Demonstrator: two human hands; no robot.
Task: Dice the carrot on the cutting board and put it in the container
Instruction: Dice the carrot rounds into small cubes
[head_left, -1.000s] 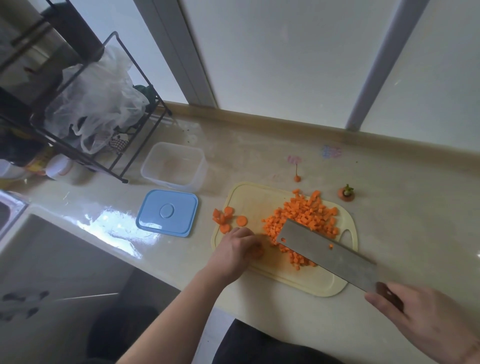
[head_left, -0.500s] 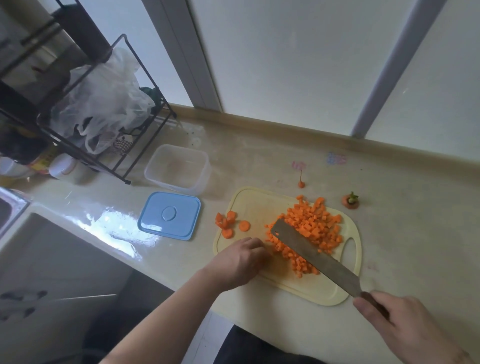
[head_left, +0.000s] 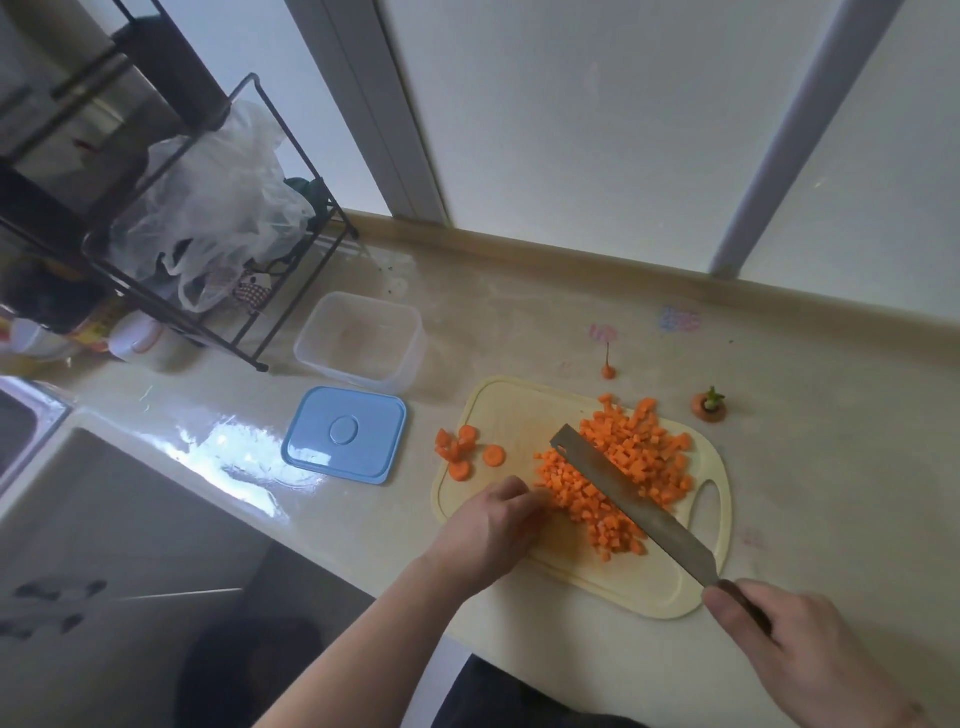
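the right hand gripped the cleaver, its blade lying across the diced carrot; the left hand, fingers curled, touched the pile's left edge; the container stood open farther left.

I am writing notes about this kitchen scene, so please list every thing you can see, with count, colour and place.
diced carrot: one pile, orange, on the cutting board
carrot slices: a few, orange, at the board's left end
cutting board: one, pale yellow, on the counter
cleaver: one, steel blade, over the pile
container: one, clear, beyond the lid
lid: one, blue, left of the board
carrot top: one, orange and green, right of the board
carrot tip: one, orange, beyond the board
wire rack: one, black, far left
plastic bag: one, clear, on the rack
left hand: beside the pile
right hand: grips the cleaver's handle
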